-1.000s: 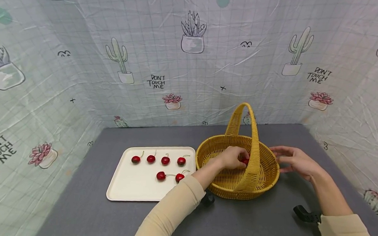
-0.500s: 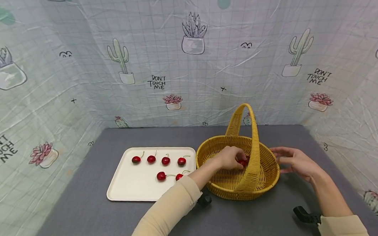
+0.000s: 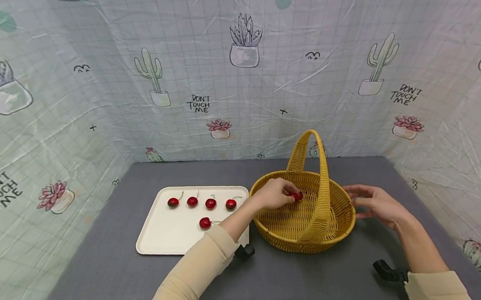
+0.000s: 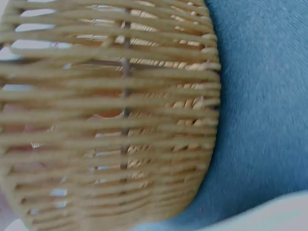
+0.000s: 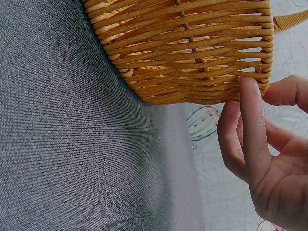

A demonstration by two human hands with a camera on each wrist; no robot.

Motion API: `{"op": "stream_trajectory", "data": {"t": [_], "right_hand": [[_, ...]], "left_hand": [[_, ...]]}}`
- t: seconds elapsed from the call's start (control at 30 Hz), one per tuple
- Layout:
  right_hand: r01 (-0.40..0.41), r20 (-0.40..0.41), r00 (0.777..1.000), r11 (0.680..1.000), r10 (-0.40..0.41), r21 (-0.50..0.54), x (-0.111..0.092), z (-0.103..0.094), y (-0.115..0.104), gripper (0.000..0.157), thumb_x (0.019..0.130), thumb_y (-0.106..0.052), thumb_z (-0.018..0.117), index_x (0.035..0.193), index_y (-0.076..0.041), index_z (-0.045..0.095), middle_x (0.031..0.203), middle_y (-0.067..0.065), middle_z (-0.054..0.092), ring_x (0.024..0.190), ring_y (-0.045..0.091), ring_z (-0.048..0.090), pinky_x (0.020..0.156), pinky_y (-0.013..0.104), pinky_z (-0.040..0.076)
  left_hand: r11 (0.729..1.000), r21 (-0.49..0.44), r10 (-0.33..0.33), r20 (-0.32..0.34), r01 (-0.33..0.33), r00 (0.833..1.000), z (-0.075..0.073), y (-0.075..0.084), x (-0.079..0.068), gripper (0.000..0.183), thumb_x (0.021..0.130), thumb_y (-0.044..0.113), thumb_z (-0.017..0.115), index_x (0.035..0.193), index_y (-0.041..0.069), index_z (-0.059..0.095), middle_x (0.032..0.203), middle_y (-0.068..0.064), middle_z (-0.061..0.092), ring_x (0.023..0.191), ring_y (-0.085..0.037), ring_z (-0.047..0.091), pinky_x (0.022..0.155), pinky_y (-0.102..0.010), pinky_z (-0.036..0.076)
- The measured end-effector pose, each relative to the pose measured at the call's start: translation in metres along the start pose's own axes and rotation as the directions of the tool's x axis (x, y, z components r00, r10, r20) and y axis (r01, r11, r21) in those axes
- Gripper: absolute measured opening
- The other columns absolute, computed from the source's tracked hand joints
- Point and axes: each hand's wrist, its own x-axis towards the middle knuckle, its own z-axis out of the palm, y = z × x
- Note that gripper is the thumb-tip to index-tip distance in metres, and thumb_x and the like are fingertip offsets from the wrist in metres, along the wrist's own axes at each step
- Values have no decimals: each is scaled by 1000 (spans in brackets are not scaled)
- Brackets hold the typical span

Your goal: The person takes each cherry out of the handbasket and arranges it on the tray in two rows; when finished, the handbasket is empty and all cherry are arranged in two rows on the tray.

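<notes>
My left hand point(image 3: 273, 194) reaches into the oval yellow wicker basket point(image 3: 286, 245) and pinches a red cherry point(image 3: 296, 196) at its fingertips, left of the tall handle point(image 3: 324, 182). In the left wrist view the basket's woven wall point(image 4: 106, 144) fills most of the picture and hides the fingers; a small reddish patch shows through its gaps. My right hand point(image 3: 377, 205) is at the basket's right end, fingers spread and slightly bent. The right wrist view shows its fingertips point(image 5: 250, 89) touching the wall and rim from outside.
Left of the basket lies a cream tray point(image 3: 167, 237) with several stemmed cherries, one of them this cherry point(image 3: 205, 223); my left sleeve point(image 3: 197, 265) crosses its near right corner. Black wrist mounts stick out by both forearms. A patterned curtain point(image 3: 282, 89) encloses the grey table point(image 3: 313, 286).
My left hand has moved left and a little toward the back inside the basket, the cherry moving with it. Its sleeve now covers one tray cherry. The right hand and basket have stayed put.
</notes>
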Motion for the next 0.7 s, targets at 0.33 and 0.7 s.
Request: {"op": "stream_trajectory", "data": {"t": [0.33, 0.7], "right_hand": [[-3, 1, 1000, 1000, 3, -3, 0, 1, 0, 62, 106, -15, 59, 155, 10, 30, 150, 34, 37, 108, 12, 63, 82, 47, 59], [-13, -3, 1000, 1000, 13, -2, 0, 1, -2, 63, 105, -15, 59, 155, 10, 31, 151, 34, 36, 108, 11, 63, 82, 47, 59]], "left_hand": [[998, -58, 6, -99, -12, 995, -19, -8, -21, 25, 98, 14, 71, 123, 10, 74, 113, 3, 71, 97, -9, 65, 84, -29, 51], [991, -131, 4, -192, -30, 981, -30, -20, -47, 23, 96, 13, 75, 119, 15, 73, 111, 4, 72, 103, -12, 66, 91, -32, 52]]}}
